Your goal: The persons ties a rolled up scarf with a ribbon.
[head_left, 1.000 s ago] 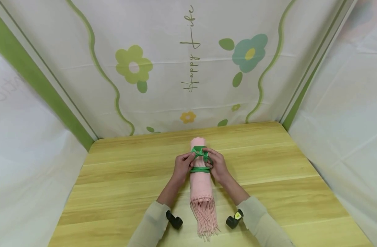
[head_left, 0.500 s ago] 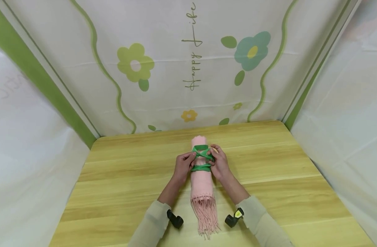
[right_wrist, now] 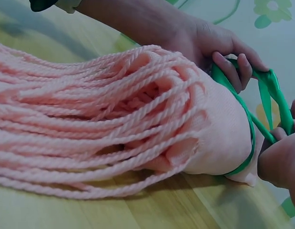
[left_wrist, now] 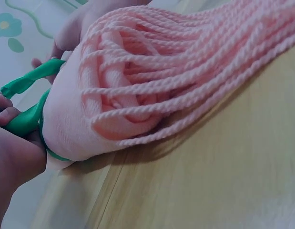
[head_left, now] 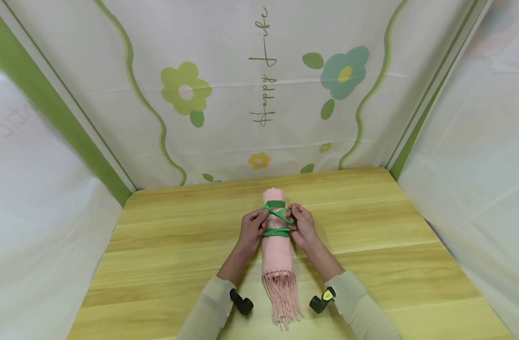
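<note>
A pink scarf (head_left: 277, 252), rolled into a tube, lies lengthwise on the table with its twisted fringe (head_left: 284, 300) toward the person. Green ribbon (head_left: 277, 232) circles the roll, and more of it crosses above the scarf between the hands. On the left side, the left hand (head_left: 251, 230) pinches a part of the ribbon between thumb and fingers. The right hand (head_left: 303, 229) grips another part at the right side, fingers curled. In the right wrist view the raised ribbon (right_wrist: 276, 93) stretches between both hands. How the ribbon is knotted is partly hidden behind the fingers.
The wooden table (head_left: 170, 250) bears the scarf. A white curtain (head_left: 225, 42) with printed flowers stands behind it, and white cloth walls (head_left: 463, 156) rise on both sides. Small black cameras (head_left: 241, 302) are strapped at the sleeve cuffs.
The right hand's fingers have shifted on the ribbon and drawn slightly to the right. The ribbon between the hands now runs as a narrow slanting strip. The left hand stays nearly in place.
</note>
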`<state>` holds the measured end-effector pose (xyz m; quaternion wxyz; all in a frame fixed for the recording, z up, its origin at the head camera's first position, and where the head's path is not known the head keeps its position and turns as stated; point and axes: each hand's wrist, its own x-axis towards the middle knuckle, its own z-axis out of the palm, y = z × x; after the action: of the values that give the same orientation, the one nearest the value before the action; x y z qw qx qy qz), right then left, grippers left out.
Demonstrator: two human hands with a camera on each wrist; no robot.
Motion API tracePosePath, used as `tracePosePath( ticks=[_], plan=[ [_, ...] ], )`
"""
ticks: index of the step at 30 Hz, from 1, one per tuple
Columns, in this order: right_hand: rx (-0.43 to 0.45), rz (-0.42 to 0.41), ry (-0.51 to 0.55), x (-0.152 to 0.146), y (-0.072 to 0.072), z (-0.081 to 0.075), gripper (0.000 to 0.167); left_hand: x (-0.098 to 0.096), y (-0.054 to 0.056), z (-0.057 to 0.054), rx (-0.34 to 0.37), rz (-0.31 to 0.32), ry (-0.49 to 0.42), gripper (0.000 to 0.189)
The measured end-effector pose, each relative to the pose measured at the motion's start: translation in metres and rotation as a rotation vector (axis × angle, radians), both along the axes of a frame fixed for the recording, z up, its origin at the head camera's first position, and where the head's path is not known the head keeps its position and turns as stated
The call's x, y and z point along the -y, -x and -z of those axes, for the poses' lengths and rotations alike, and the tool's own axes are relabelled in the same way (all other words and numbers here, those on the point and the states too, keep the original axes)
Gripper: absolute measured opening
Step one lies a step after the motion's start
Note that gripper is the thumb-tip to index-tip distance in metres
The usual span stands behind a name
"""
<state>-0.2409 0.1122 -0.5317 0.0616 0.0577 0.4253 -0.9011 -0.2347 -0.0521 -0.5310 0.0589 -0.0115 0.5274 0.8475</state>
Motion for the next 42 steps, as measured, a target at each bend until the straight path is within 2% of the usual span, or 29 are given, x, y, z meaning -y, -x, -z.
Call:
tracePosePath(
  ticks=[6, 10, 13, 17, 21, 24, 28, 32, 38, 42],
  plan=[
    [-0.033, 0.016, 0.03, 0.001, 0.0, -0.001, 0.021, 0.002, 0.002, 0.003, -0.012, 0.071, -0.13, 0.025],
    [-0.029, 0.025, 0.014, 0.001, 0.002, 0.001, 0.022, 0.004, 0.002, 0.003, -0.027, 0.121, -0.149, 0.026],
    [-0.022, 0.026, -0.001, -0.002, 0.002, 0.002, 0.025, 0.007, 0.002, 0.002, -0.012, 0.135, -0.103, 0.025],
    [-0.039, 0.02, -0.025, -0.006, 0.001, 0.004, 0.025, 0.012, -0.001, 0.0, 0.011, 0.135, 0.016, 0.022],
    [-0.055, -0.006, -0.009, -0.012, 0.0, 0.005, 0.025, 0.018, -0.003, 0.001, -0.018, 0.152, 0.15, 0.019],
    [-0.053, -0.037, 0.026, -0.017, -0.001, 0.006, 0.024, 0.022, -0.002, 0.003, -0.053, 0.164, 0.199, 0.017],
    [-0.047, -0.085, 0.06, -0.025, -0.004, 0.007, 0.027, 0.025, -0.002, 0.005, -0.068, 0.148, 0.199, 0.016],
    [-0.087, -0.153, 0.117, -0.032, -0.007, 0.007, 0.035, 0.026, -0.002, 0.008, -0.035, 0.132, 0.158, 0.015],
    [-0.199, -0.32, 0.308, -0.043, -0.01, 0.011, 0.048, 0.028, -0.003, 0.011, 0.009, 0.127, 0.057, 0.017],
    [-0.184, -0.34, 0.328, -0.051, -0.01, 0.014, 0.047, 0.03, -0.004, 0.012, -0.003, 0.128, 0.068, 0.017]
  ],
)
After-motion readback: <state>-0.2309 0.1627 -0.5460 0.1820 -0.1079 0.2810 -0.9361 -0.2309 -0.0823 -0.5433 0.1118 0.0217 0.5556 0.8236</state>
